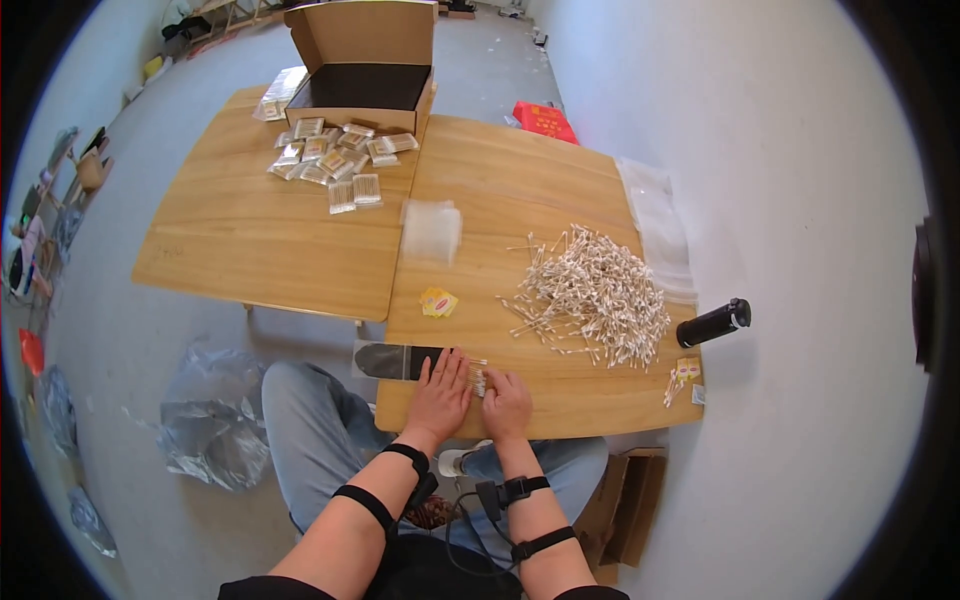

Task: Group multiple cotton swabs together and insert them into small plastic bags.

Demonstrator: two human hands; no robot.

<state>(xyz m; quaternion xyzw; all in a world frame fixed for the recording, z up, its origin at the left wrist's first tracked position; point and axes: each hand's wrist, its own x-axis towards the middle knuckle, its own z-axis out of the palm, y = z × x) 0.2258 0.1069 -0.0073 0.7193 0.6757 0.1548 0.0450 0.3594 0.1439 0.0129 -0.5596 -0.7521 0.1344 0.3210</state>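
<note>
On the near edge of the table, a small row of white-tipped cotton swabs [478, 382] lies between my hands. My left hand [438, 398] is laid flat with fingers stretched out, over the right end of a clear plastic sleeve [382, 361] with a dark, round-ended flat piece in it. Against the right side of the swabs, my right hand [507, 405] has its fingers curled around their ends; its fingertips are partly hidden. Small yellow printed cards [438, 302] lie just beyond the sleeve. A large heap of loose cotton swabs [595, 295] is to the right.
Flat clear bags [432, 232] lie mid-table. Farther back are filled swab packs [335, 155] and an open cardboard box [350, 115]. At right are a black cylinder [713, 323], more cards with swabs [684, 374] and a plastic sheet [658, 230] near the wall.
</note>
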